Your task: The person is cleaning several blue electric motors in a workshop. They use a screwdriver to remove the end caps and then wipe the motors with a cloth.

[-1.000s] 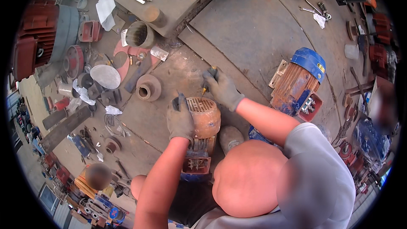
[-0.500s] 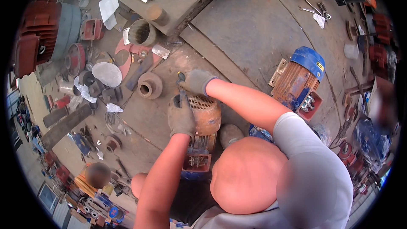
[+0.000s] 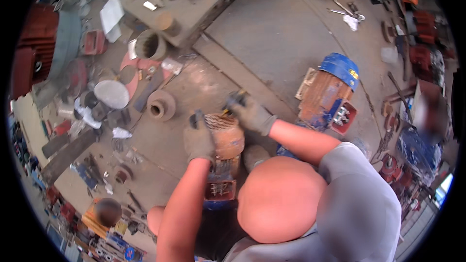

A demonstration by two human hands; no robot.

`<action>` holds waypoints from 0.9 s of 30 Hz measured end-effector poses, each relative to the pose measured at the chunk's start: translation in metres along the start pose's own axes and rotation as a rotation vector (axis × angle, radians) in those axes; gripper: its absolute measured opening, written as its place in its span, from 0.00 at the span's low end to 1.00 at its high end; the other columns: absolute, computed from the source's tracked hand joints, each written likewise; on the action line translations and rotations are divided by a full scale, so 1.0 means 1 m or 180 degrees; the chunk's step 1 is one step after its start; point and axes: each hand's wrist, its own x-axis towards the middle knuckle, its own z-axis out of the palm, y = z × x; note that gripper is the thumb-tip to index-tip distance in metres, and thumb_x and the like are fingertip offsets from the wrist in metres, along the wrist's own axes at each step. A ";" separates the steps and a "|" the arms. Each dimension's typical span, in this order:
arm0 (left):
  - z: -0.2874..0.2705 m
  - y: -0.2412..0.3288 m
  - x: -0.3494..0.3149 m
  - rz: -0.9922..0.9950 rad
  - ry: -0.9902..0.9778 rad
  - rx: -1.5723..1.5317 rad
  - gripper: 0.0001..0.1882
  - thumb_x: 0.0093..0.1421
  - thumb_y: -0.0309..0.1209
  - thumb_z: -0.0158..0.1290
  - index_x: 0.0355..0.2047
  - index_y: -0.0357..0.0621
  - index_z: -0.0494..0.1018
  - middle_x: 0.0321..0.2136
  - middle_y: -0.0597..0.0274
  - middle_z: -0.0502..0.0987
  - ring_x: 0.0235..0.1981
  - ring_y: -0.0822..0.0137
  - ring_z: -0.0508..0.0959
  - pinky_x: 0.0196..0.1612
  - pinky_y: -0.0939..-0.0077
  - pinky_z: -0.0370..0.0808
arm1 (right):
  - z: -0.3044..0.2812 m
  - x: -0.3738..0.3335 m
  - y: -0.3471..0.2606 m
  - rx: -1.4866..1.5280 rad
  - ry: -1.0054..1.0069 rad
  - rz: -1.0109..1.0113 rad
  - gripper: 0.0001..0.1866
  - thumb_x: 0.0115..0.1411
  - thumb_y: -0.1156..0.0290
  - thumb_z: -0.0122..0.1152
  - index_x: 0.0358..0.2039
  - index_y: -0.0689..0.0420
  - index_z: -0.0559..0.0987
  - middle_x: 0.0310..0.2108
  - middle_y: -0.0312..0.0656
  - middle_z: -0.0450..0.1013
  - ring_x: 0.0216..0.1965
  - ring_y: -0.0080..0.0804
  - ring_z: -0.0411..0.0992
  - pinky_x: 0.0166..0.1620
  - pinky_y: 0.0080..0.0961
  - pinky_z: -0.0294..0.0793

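Observation:
A rusty orange electric motor (image 3: pixel 229 140) with a perforated fan cover stands upright in front of me. My left hand (image 3: pixel 199 138), in a grey glove, grips the left side of its cover, thumb near the grille's edge. On the right of the cover, my gloved right hand (image 3: pixel 253 114) is closed around a small yellow-and-black tool (image 3: pixel 236 99), mostly hidden by the fingers. A yellow part of it shows close to the grille's right edge. Toward me, the motor's open terminal box (image 3: pixel 220 190) shows its metal studs.
A second motor (image 3: pixel 326 92), with a blue cover, lies to the right. Left of the hands stand a flanged rusty hub (image 3: pixel 160 105) and a hollow cylinder (image 3: pixel 149 44). Wrenches (image 3: pixel 343 6) lie on the steel plate (image 3: pixel 272 24) at the far right. A large red-and-grey motor (image 3: pixel 46 51) stands far left.
My right hand has moved from beyond the cover to its right side, taking the yellow-and-black tool with it. The left hand stays at the cover. The whole view has shifted slightly.

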 end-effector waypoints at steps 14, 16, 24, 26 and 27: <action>0.011 -0.025 0.010 0.0450 0.0204 -0.0321 0.33 0.78 0.54 0.47 0.51 0.28 0.80 0.49 0.33 0.84 0.50 0.38 0.83 0.56 0.51 0.75 | 0.068 0.104 -0.044 -0.2054 -0.0628 -0.0195 0.25 0.70 0.48 0.57 0.53 0.57 0.84 0.50 0.58 0.84 0.51 0.59 0.83 0.57 0.53 0.79; 0.012 -0.032 0.015 0.0407 0.0216 -0.0334 0.34 0.78 0.54 0.47 0.52 0.27 0.79 0.49 0.33 0.84 0.51 0.38 0.82 0.57 0.51 0.75 | 0.055 0.109 -0.055 -0.1446 0.0075 -0.0182 0.27 0.71 0.47 0.58 0.56 0.57 0.82 0.48 0.59 0.84 0.50 0.60 0.82 0.55 0.53 0.80; 0.018 -0.062 0.057 0.0680 0.0199 -0.0127 0.38 0.77 0.58 0.43 0.56 0.27 0.79 0.57 0.30 0.80 0.57 0.37 0.80 0.61 0.50 0.73 | -0.005 -0.013 -0.164 -0.0594 0.1519 -0.2328 0.23 0.61 0.60 0.77 0.54 0.53 0.83 0.42 0.52 0.82 0.48 0.59 0.81 0.53 0.46 0.81; 0.026 -0.052 0.047 0.0540 0.0144 -0.0395 0.40 0.77 0.59 0.41 0.57 0.28 0.79 0.58 0.31 0.80 0.59 0.37 0.80 0.63 0.51 0.72 | -0.036 -0.108 -0.157 -0.1094 0.1706 -0.2192 0.22 0.60 0.61 0.78 0.54 0.51 0.83 0.42 0.48 0.82 0.49 0.54 0.80 0.54 0.43 0.81; 0.031 -0.050 0.043 0.0611 0.0092 -0.0397 0.40 0.77 0.60 0.40 0.57 0.28 0.79 0.59 0.31 0.80 0.59 0.38 0.79 0.64 0.52 0.71 | -0.053 -0.156 -0.152 -0.1337 0.1781 -0.2093 0.22 0.60 0.62 0.78 0.53 0.51 0.83 0.42 0.46 0.82 0.49 0.52 0.81 0.55 0.42 0.81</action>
